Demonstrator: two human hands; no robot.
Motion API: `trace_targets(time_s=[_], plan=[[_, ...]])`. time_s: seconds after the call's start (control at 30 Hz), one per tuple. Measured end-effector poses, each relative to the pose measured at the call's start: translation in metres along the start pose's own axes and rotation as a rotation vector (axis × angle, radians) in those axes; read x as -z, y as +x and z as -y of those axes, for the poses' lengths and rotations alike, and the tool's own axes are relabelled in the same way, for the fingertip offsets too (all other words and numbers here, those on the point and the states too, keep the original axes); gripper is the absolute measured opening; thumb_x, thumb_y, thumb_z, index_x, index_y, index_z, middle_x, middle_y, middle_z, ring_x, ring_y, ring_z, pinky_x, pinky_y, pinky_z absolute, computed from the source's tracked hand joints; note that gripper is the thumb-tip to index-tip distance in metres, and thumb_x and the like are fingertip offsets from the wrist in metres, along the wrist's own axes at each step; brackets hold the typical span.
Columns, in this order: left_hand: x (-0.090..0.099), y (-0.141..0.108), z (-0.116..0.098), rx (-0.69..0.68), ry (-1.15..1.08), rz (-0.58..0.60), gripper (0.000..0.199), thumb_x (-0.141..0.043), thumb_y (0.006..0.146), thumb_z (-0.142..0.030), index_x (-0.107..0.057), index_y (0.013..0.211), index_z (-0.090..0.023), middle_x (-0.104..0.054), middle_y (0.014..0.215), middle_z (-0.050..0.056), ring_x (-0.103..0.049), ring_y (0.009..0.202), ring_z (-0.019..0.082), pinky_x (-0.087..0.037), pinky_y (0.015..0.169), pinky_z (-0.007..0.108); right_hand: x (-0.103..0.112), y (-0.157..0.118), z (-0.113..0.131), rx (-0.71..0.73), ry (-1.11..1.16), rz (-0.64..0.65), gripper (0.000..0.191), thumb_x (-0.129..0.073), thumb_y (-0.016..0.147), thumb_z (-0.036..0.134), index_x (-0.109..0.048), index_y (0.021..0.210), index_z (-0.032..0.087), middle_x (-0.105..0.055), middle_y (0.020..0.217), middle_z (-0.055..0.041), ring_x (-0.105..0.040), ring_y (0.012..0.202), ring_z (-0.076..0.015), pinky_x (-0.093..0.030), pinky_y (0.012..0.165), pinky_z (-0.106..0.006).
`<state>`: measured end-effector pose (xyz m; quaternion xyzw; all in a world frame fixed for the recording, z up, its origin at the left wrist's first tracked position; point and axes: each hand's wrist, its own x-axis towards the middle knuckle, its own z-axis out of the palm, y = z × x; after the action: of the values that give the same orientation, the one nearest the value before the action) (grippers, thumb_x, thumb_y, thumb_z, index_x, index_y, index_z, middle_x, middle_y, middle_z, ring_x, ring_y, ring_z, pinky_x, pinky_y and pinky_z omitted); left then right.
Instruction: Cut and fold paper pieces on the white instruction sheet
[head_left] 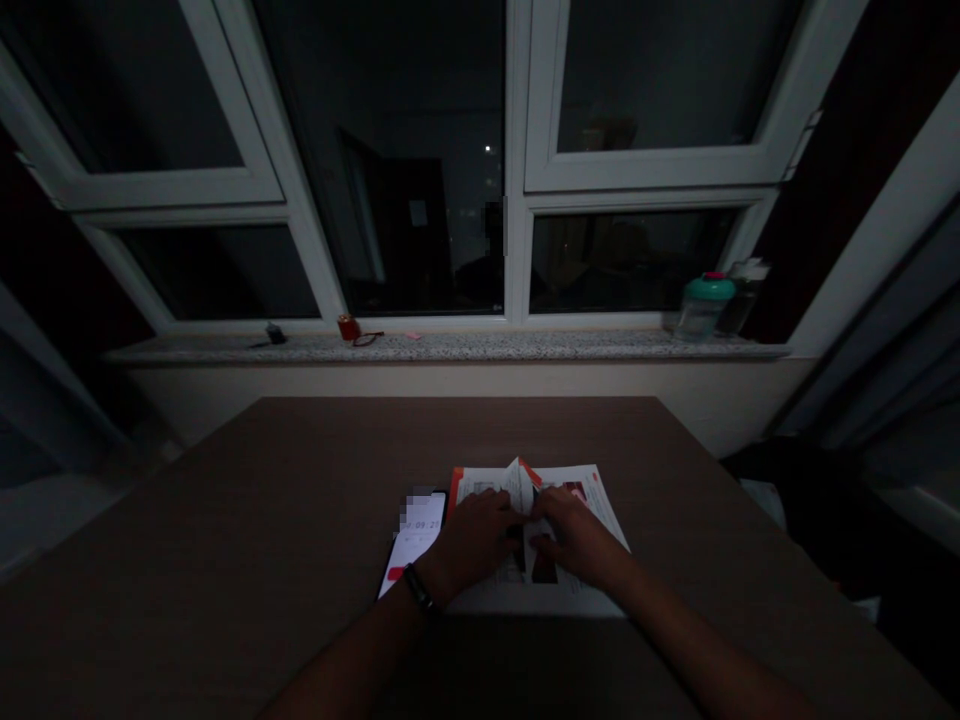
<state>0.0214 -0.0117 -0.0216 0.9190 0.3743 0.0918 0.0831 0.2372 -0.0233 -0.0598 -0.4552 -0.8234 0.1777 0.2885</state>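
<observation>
Has the open paper book with orange edging (606, 510) on the brown wood-look table (337, 450), the slim black-edged phone (420, 545) just left. Beyond, has the speckled grey stone sill (480, 347) beneath the white-framed glass window (516, 250). Holds there, left to right, the small dark bottle (275, 334), small red jar (347, 327), clear teal-lidded bottle (701, 310) and clear pale-lidded bottle (741, 300).
</observation>
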Motion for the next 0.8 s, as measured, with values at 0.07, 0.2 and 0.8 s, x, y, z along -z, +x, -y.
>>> trace_targets(time_s=[0.07,0.2,0.8], plan=[[-0.002,0.002,0.0,0.009,0.001,-0.017,0.034,-0.065,0.092,-0.023,-0.064,0.125,-0.03,-0.061,0.113,0.005,-0.056,0.11,0.027,-0.043,0.093,0.039,0.001,0.001,0.0,-0.007,-0.005,-0.002,0.025,-0.069,0.078,0.01,-0.062,0.099,0.021,-0.063,0.108,-0.0062,-0.055,0.107,-0.025,-0.042,0.093,-0.038],[-0.009,0.007,0.0,0.045,0.026,-0.042,0.03,-0.062,0.094,-0.022,-0.063,0.124,-0.025,-0.061,0.116,0.007,-0.054,0.113,0.027,-0.041,0.097,0.04,0.0,0.006,-0.004,-0.014,-0.02,-0.012,0.023,-0.066,0.082,0.009,-0.064,0.102,0.02,-0.064,0.108,-0.0071,-0.056,0.108,-0.0247,-0.043,0.095,-0.038],[-0.014,-0.005,0.004,0.018,-0.026,-0.136,0.059,-0.073,0.081,-0.058,-0.061,0.124,-0.02,-0.062,0.126,0.011,-0.055,0.119,0.032,-0.04,0.104,0.048,0.008,-0.005,0.007,-0.006,-0.087,0.088,0.055,-0.077,0.073,0.023,-0.058,0.123,0.019,-0.056,0.128,-0.0122,-0.05,0.12,-0.03,-0.038,0.104,-0.044]])
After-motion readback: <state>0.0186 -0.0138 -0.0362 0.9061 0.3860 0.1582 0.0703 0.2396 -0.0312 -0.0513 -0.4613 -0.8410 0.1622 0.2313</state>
